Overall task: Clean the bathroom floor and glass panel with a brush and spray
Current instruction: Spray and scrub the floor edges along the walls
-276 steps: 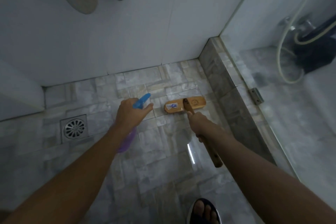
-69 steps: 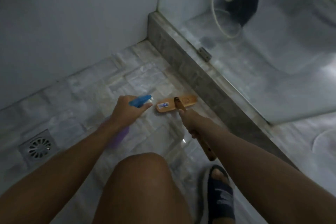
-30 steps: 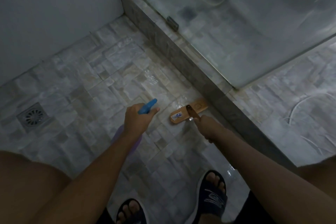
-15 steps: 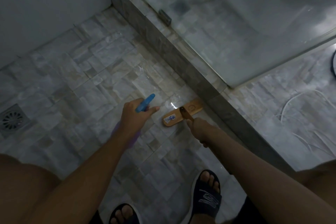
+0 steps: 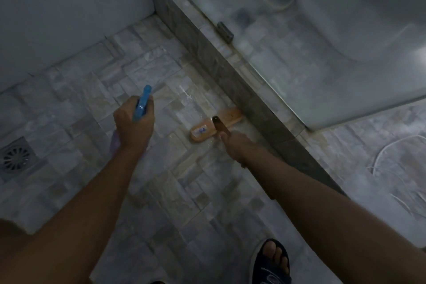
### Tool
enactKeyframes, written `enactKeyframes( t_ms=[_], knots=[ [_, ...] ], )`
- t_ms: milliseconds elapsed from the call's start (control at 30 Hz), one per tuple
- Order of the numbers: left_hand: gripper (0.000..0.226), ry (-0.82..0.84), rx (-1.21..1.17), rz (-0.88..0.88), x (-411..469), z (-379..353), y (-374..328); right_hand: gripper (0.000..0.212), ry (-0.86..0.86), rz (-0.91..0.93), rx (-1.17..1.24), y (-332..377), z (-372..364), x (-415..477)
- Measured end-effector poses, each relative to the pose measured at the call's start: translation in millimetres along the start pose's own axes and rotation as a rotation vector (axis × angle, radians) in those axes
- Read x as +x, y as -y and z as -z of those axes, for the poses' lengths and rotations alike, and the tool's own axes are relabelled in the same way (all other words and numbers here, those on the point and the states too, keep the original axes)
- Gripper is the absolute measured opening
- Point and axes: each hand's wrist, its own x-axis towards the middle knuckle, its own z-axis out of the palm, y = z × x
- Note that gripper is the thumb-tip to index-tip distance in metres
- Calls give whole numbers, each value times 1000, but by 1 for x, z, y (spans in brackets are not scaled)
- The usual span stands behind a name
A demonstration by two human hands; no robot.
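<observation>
My left hand (image 5: 133,125) grips a spray bottle (image 5: 141,106) with a blue nozzle pointing up and away over the stone-tile floor (image 5: 161,191); its purple body is mostly hidden under the hand. My right hand (image 5: 235,145) holds the wooden handle of a scrub brush (image 5: 214,125), whose orange-brown head lies flat on the wet floor with its far end against the stone curb (image 5: 219,62). The frosted glass panel (image 5: 322,64) stands on that curb to the right.
A round floor drain (image 5: 16,158) sits at the left edge. A metal hinge clip (image 5: 225,31) is on the curb. A white wall (image 5: 69,7) closes the back. My sandalled foot (image 5: 272,263) stands at the bottom right. White hoses (image 5: 391,152) lie beyond the glass.
The brush head has slid right, up against the curb. The spray nozzle has turned from pointing right to pointing up and away. The view has shifted left, with the drain back in sight.
</observation>
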Motion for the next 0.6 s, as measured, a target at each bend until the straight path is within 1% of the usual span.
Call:
enactKeyframes(
  t_ms=[100, 167, 267, 333, 400, 500, 533, 600],
  knots=[
    [33, -37, 28, -6, 6, -9, 16, 59, -44, 91, -16, 69, 13, 55],
    [34, -39, 45, -4, 6, -12, 20, 54, -77, 134, -14, 108, 22, 84],
    [38, -44, 43, -8, 5, -11, 25, 49, -36, 149, -68, 130, 26, 98],
    [40, -76, -19, 33, 9, -8, 29, 51, -27, 165, -82, 109, 26, 84],
    [42, -105, -39, 76, 15, -5, 34, 54, 12, 155, -135, 64, 23, 55],
    [40, -137, -45, 79, 17, -2, 37, 52, 75, 37, -252, -7, 19, 15],
    [38, -138, -48, 71, 17, -1, 36, 50, 70, 19, -273, -17, 19, 13],
    [37, -118, -49, 54, 15, -1, 36, 48, 49, 21, -261, -9, 21, 20]
  ],
)
